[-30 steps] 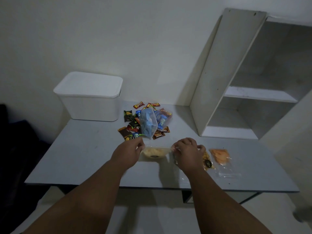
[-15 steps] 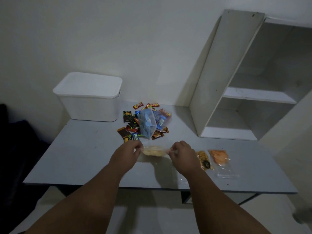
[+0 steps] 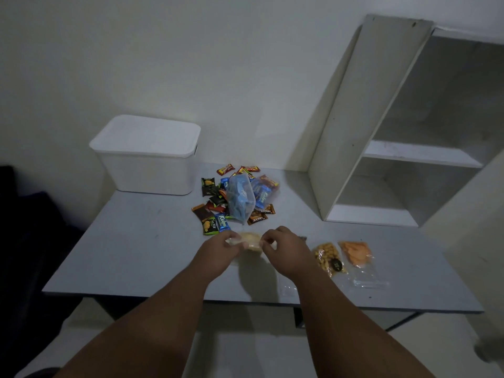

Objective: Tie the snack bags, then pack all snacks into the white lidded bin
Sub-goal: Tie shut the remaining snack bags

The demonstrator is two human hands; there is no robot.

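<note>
A clear bag of pale yellow snacks (image 3: 251, 240) is held just above the grey table (image 3: 131, 249), pinched between my left hand (image 3: 218, 253) and my right hand (image 3: 283, 251), which are close together. The white lidded bin (image 3: 147, 155) stands shut at the back left. Behind my hands lies a pile of small wrapped snacks (image 3: 215, 205) with a blue plastic bag (image 3: 240, 197) and a second clear bag of blue packets (image 3: 264, 192). To the right lie a bag of yellow nuts (image 3: 327, 256) and a bag of orange chips (image 3: 357, 253).
A white open shelf unit (image 3: 403, 148) stands on the table's back right corner against the wall. A dark object (image 3: 27, 241) sits left of the table. The table's front edge runs just under my forearms.
My hands have moved closer together, bunching the yellow snack bag between them; it was stretched wider a second ago.
</note>
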